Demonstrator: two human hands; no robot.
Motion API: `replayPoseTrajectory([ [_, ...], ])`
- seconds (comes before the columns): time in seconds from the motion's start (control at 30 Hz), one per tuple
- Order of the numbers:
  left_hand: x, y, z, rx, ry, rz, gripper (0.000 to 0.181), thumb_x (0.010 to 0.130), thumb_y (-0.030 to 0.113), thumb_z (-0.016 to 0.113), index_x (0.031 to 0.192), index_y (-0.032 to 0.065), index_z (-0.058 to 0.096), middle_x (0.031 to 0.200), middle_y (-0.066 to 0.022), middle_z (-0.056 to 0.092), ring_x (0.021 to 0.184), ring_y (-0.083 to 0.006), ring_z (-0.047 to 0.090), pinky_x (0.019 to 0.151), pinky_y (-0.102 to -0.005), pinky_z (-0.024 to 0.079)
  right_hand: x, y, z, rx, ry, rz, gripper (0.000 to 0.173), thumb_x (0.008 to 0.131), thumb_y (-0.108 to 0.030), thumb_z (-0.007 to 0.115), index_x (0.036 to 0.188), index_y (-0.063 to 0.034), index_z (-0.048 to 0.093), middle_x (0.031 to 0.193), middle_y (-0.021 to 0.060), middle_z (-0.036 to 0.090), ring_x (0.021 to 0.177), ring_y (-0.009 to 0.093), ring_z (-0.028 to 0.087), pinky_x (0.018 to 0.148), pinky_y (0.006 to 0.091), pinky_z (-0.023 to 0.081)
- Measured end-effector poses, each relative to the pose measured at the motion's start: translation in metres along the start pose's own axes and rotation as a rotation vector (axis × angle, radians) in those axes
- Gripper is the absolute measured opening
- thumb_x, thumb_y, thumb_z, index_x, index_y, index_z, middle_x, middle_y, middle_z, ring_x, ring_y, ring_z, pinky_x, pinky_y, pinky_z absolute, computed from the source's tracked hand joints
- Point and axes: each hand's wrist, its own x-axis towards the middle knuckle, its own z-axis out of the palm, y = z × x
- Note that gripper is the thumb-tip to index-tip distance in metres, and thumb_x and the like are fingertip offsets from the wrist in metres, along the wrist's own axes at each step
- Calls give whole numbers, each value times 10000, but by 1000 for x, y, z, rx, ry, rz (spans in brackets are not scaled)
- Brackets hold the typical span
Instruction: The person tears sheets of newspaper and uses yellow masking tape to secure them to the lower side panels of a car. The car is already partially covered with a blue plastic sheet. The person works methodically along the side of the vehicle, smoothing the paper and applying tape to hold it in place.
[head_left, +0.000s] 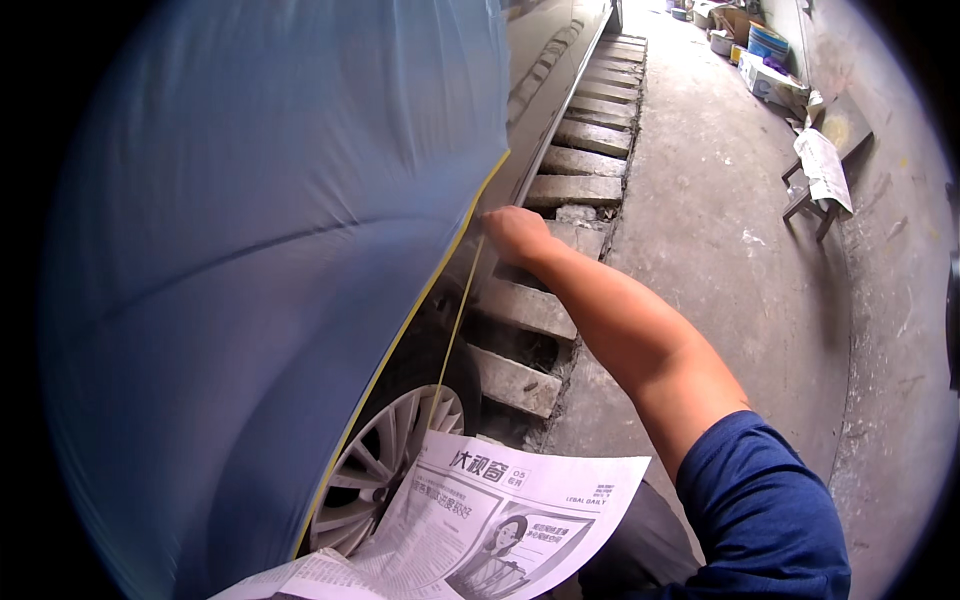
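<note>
My right hand (517, 234) reaches forward to the lower side of a car and is closed around the upper end of a narrow strip of yellow masking tape (459, 322). From there the strip runs taut down to the top edge of a sheet of newspaper (517, 510). Blue plastic masking film (285, 225) covers the car's body, its border fixed with a line of yellow tape (405, 319). Below that border shows a wheel with a silver multi-spoke rim (375, 465), partly hidden by the newspaper. My left hand is out of view.
Concrete slats (577, 180) with gaps between them lie beside the car. A low stool (814, 199) draped with paper stands by the wall (907, 247). Farther off are a white box (772, 81) and a blue bucket (767, 43).
</note>
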Motion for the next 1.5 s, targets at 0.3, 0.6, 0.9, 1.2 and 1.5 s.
replayPoseTrajectory([
  [0.3,181,206,-18,402,516,458,430,812,65,486,1227,-46,490,1267,-258,492,1197,-424,460,1026,-432,374,-3,3,0,32,0,31,200,804,-128,537,931,-98,688,924,156,682,909,335,656,744,427,537],
  [0.6,225,220,-30,317,597,547,471,777,38,418,1232,-63,483,1271,-263,502,1226,-393,454,1056,-404,347,3,9,9,323,49,309,227,776,-217,653,931,-52,680,950,172,675,966,333,639,823,412,517],
  [0.9,249,222,-35,293,579,357,526,796,63,418,1304,-73,424,1361,-266,447,1292,-357,419,1090,-386,318,-94,36,48,781,360,535,256,857,-262,584,902,-23,662,905,191,665,865,372,633,772,417,491],
  [1.2,253,224,18,-123,437,256,537,786,58,599,1297,-19,452,1047,-71,564,956,-166,533,904,-309,442,-296,52,73,1141,136,836,196,895,-173,592,975,-1,638,833,72,664,679,148,610,593,288,481],
  [1.5,68,113,141,211,206,489,352,816,199,588,1095,-15,608,1027,-216,625,952,-338,607,835,-421,471,-346,31,103,1302,-202,584,215,911,-120,533,1072,13,580,905,59,627,817,141,572,699,293,474],
])
